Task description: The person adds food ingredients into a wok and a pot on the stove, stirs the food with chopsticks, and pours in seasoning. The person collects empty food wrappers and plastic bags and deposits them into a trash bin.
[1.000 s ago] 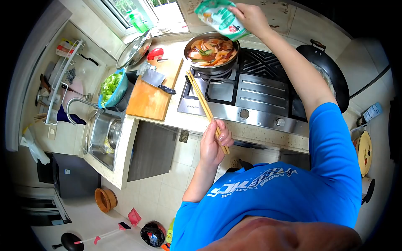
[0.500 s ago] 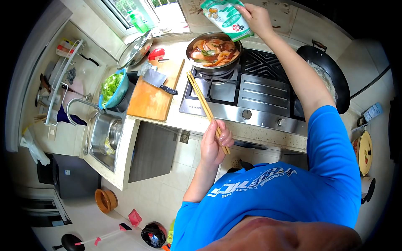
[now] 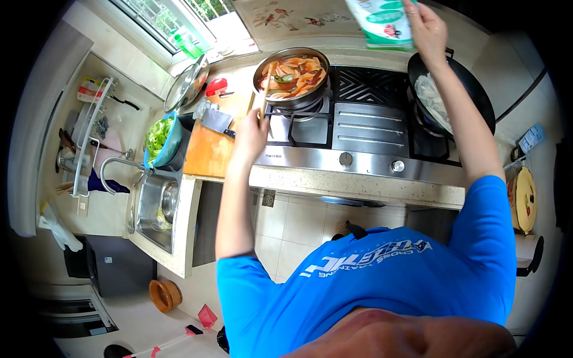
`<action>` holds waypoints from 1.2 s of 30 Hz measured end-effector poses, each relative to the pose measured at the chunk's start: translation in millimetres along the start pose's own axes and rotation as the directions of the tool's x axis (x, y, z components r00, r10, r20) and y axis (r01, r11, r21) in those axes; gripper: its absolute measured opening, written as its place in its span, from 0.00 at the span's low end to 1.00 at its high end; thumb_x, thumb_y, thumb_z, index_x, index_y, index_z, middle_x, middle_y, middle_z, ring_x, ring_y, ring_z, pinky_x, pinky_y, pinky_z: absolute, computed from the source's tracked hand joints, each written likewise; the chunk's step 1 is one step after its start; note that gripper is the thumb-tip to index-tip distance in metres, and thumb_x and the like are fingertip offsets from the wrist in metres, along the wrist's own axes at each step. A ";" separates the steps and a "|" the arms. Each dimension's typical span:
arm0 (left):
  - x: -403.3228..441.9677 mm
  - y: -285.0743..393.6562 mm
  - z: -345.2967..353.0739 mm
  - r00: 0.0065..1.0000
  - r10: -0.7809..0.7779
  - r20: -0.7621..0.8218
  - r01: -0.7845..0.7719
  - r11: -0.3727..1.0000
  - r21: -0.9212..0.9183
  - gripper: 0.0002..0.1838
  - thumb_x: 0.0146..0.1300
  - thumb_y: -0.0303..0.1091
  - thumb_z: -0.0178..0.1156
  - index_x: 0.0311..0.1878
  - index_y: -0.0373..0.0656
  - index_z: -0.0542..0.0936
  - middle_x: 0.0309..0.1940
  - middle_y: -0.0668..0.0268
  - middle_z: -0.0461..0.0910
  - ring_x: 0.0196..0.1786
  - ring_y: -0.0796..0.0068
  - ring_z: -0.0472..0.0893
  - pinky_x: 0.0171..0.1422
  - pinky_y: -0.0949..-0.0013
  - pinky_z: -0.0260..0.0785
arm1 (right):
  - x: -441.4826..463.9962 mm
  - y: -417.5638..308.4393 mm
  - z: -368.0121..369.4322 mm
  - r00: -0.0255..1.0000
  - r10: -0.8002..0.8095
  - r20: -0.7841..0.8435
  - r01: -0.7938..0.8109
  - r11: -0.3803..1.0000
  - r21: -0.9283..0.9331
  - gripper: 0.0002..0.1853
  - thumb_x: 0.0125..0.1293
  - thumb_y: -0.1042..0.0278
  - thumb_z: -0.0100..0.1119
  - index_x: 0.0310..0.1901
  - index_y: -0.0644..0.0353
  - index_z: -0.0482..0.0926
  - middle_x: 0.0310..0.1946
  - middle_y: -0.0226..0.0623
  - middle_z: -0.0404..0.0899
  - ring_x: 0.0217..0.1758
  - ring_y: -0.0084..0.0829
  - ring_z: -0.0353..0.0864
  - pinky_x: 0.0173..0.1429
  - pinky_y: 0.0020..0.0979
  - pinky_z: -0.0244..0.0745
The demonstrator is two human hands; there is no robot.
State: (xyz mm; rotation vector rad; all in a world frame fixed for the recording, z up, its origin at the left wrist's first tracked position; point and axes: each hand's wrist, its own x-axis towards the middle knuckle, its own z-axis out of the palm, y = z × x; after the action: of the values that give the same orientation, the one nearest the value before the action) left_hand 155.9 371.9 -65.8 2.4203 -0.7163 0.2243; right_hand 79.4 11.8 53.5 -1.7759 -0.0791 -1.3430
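My left hand (image 3: pixel 251 132) is closed around a pair of wooden chopsticks (image 3: pixel 265 95), whose tips reach into the steel pot (image 3: pixel 290 104) on the left burner. Orange-brown slices and a green piece (image 3: pixel 305 77) sit in red-brown liquid in that pot. Up at the back, my right hand (image 3: pixel 427 31) grips a green and white printed seasoning bag (image 3: pixel 384 22) by its right side. The bag hangs over the wall side of the stove, between the pot and a black wok (image 3: pixel 482 110). Whether the bag's mouth is open is out of frame.
Pale food (image 3: pixel 431 98) lies in the wok. Left of the stove are a cutting board (image 3: pixel 209 152), a cleaver (image 3: pixel 216 120), a glass lid (image 3: pixel 186 83) and a blue basin (image 3: pixel 169 143) of lettuce. A sink (image 3: pixel 149 230) sits at the counter's left.
My left hand has moved forward and left, bringing the chopsticks into the pot. My right hand has carried the bag rightward, away from above the pot.
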 end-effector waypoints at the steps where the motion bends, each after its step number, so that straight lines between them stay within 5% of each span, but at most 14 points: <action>1: 17.8 4.2 -1.9 0.997 -0.072 0.003 0.072 0.995 0.068 0.16 0.55 0.29 0.56 0.47 0.35 0.73 0.27 0.53 0.78 0.32 0.59 0.79 0.38 0.63 0.70 | -0.6 -3.8 -14.7 1.000 0.014 -0.023 -0.014 1.000 -0.019 0.11 0.64 0.65 0.51 0.32 0.66 0.77 0.23 0.25 0.75 0.27 0.13 0.69 0.30 0.19 0.66; 2: 32.9 11.1 -7.7 1.000 0.008 0.026 -0.013 0.981 0.192 0.10 0.54 0.28 0.53 0.39 0.33 0.74 0.32 0.47 0.77 0.40 0.50 0.77 0.43 0.57 0.70 | 0.8 6.7 -37.1 0.999 0.036 -0.038 -0.038 0.998 -0.045 0.13 0.63 0.62 0.52 0.36 0.64 0.78 0.23 0.25 0.77 0.25 0.14 0.70 0.29 0.19 0.65; 3: 49.1 11.9 -6.1 0.997 -0.052 0.050 0.035 0.957 0.287 0.09 0.53 0.29 0.53 0.35 0.34 0.75 0.34 0.47 0.77 0.41 0.51 0.77 0.44 0.56 0.69 | 2.5 16.6 -59.4 0.997 0.057 -0.055 -0.061 0.996 -0.072 0.15 0.63 0.58 0.53 0.39 0.62 0.79 0.24 0.26 0.78 0.23 0.15 0.71 0.28 0.19 0.65; 5: 76.8 12.0 2.7 0.984 -0.120 0.133 0.048 0.891 0.452 0.11 0.53 0.32 0.54 0.38 0.37 0.77 0.37 0.49 0.78 0.43 0.55 0.78 0.47 0.58 0.70 | -2.7 -6.5 -92.1 0.992 0.079 -0.094 -0.092 0.985 -0.146 0.15 0.64 0.60 0.53 0.44 0.63 0.78 0.30 0.21 0.76 0.31 0.10 0.69 0.33 0.13 0.64; 8: 94.8 24.9 15.7 0.926 -0.245 0.287 0.026 0.801 0.598 0.15 0.54 0.35 0.55 0.45 0.42 0.77 0.43 0.55 0.78 0.47 0.60 0.77 0.49 0.63 0.71 | -12.6 -10.1 -154.7 0.985 0.080 -0.151 -0.108 0.977 -0.182 0.15 0.65 0.62 0.51 0.48 0.63 0.76 0.36 0.26 0.77 0.36 0.12 0.70 0.40 0.14 0.65; 13: 107.2 26.1 21.1 0.879 -0.263 0.397 -0.042 0.788 0.615 0.14 0.53 0.32 0.54 0.44 0.42 0.78 0.43 0.54 0.77 0.48 0.58 0.77 0.48 0.62 0.71 | -36.0 -15.6 -266.3 0.968 -0.008 -0.249 -0.113 0.876 -0.468 0.16 0.64 0.58 0.52 0.46 0.61 0.77 0.36 0.28 0.79 0.36 0.13 0.73 0.41 0.15 0.66; 16: 108.4 41.5 -11.2 0.929 -0.243 0.278 0.010 0.770 0.638 0.12 0.53 0.33 0.55 0.40 0.41 0.79 0.41 0.55 0.78 0.44 0.57 0.78 0.45 0.59 0.72 | -55.5 -23.1 -317.0 0.927 0.063 -0.370 -0.207 0.908 -0.364 0.17 0.64 0.59 0.52 0.46 0.62 0.77 0.36 0.27 0.79 0.36 0.13 0.72 0.43 0.15 0.65; 17: 127.8 19.1 -6.2 0.904 -0.172 0.391 -0.226 0.585 0.779 0.09 0.54 0.34 0.52 0.35 0.45 0.80 0.35 0.54 0.79 0.39 0.57 0.79 0.41 0.59 0.72 | -64.6 -28.9 -332.3 0.917 0.034 -0.398 -0.223 0.870 -0.440 0.17 0.64 0.58 0.52 0.46 0.63 0.78 0.35 0.26 0.78 0.35 0.13 0.72 0.41 0.15 0.66; 20: 131.2 -8.5 4.6 0.958 -0.212 0.192 0.000 0.671 0.741 0.12 0.56 0.37 0.53 0.39 0.42 0.79 0.41 0.55 0.78 0.45 0.58 0.78 0.46 0.60 0.71 | -90.2 -52.0 -362.4 0.831 0.014 -0.557 -0.360 0.776 -0.518 0.15 0.64 0.62 0.52 0.48 0.61 0.76 0.34 0.25 0.78 0.33 0.11 0.70 0.38 0.13 0.65; 22: 142.7 -20.9 17.2 0.876 -0.141 0.461 -0.358 0.452 0.817 0.11 0.54 0.33 0.51 0.39 0.46 0.79 0.39 0.51 0.77 0.42 0.55 0.78 0.45 0.58 0.71 | -111.7 -35.7 -400.2 0.794 -0.055 -0.605 -0.334 0.792 -0.511 0.15 0.63 0.61 0.54 0.46 0.62 0.78 0.30 0.22 0.76 0.30 0.10 0.68 0.33 0.12 0.63; 25: 140.8 -33.8 25.5 0.839 -0.124 0.530 -0.364 0.597 0.715 0.11 0.52 0.31 0.51 0.37 0.45 0.80 0.34 0.49 0.78 0.40 0.54 0.78 0.44 0.56 0.70 | -135.0 -36.5 -414.1 0.780 -0.096 -0.618 -0.187 0.907 -0.377 0.15 0.62 0.59 0.55 0.41 0.63 0.79 0.26 0.19 0.74 0.26 0.09 0.65 0.28 0.13 0.60; 27: 130.1 -19.8 13.9 0.913 -0.196 0.357 -0.084 0.768 0.635 0.11 0.53 0.31 0.51 0.37 0.45 0.80 0.36 0.50 0.77 0.42 0.54 0.78 0.45 0.56 0.70 | -150.5 -27.5 -426.4 0.758 -0.081 -0.647 -0.234 0.893 -0.385 0.15 0.62 0.58 0.55 0.40 0.63 0.79 0.24 0.19 0.73 0.25 0.09 0.64 0.28 0.13 0.59; 32: 94.3 66.9 -14.3 0.955 -0.248 0.161 0.034 0.634 0.772 0.12 0.58 0.37 0.49 0.41 0.49 0.79 0.41 0.56 0.78 0.45 0.56 0.77 0.47 0.56 0.69 | -187.2 4.4 -427.9 0.674 -0.047 -0.738 -0.428 0.789 -0.441 0.15 0.62 0.56 0.55 0.34 0.62 0.80 0.19 0.18 0.70 0.22 0.10 0.62 0.25 0.14 0.57; 36: 84.1 84.0 -13.8 0.969 -0.246 0.024 0.152 0.670 0.726 0.13 0.59 0.39 0.48 0.42 0.48 0.77 0.42 0.54 0.77 0.45 0.55 0.76 0.47 0.56 0.68 | -214.2 70.4 -445.3 0.708 0.082 -0.702 -0.597 0.601 -0.532 0.15 0.62 0.57 0.53 0.34 0.62 0.79 0.19 0.30 0.75 0.23 0.18 0.70 0.32 0.22 0.66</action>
State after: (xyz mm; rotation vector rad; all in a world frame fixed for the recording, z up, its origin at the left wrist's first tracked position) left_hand 181.1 286.3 13.8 3.2786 -0.4382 0.3166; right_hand -304.3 -235.0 -149.0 -1.6837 1.3303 -1.6900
